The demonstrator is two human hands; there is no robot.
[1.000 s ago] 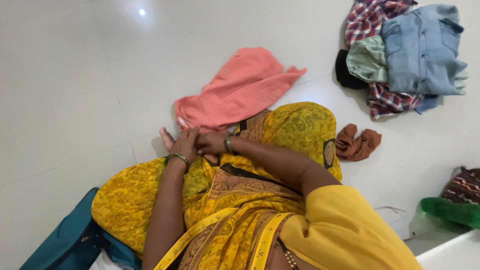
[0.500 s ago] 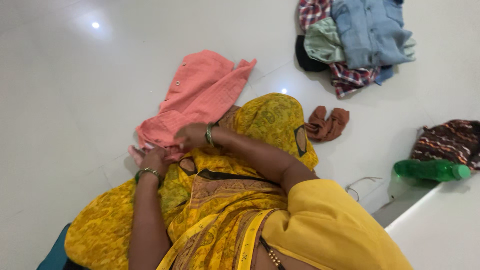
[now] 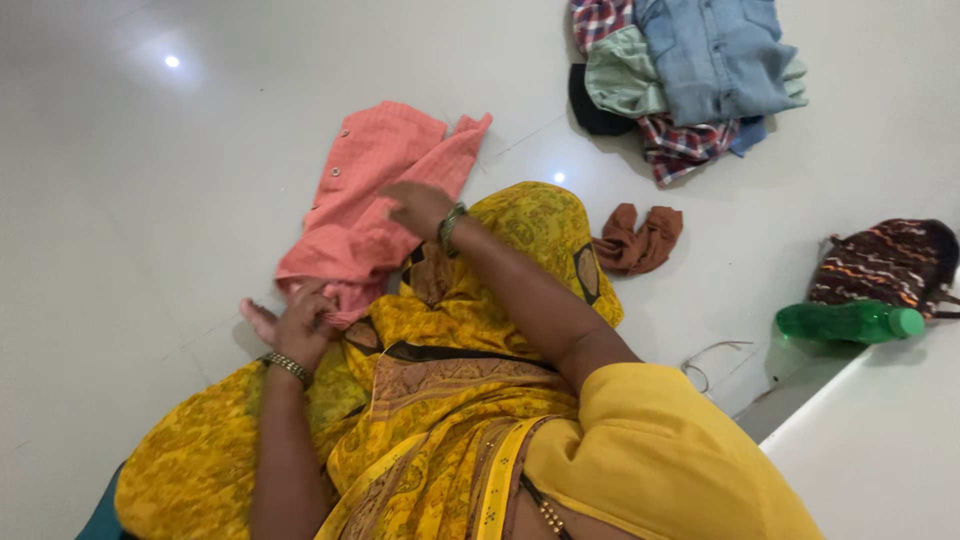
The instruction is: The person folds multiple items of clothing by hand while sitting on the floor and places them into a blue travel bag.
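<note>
Two hands work on a pink shirt point(image 3: 375, 200) lying on the white floor point(image 3: 150, 200), by the person's knees. Left hand point(image 3: 295, 325) pinches its near end; right hand point(image 3: 418, 205) rests open on top. A hard pull could bunch it up. Near the floor's right edge lies a green bottle point(image 3: 848, 322); its label cannot be made out.

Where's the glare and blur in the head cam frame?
Head view: a small bright ceiling-light reflection sits on the glossy white tile floor, with a second by the yellow patterned cloth; the right hand over the salmon-pink shirt is slightly motion-blurred; shadows are soft, lighting even.
</note>
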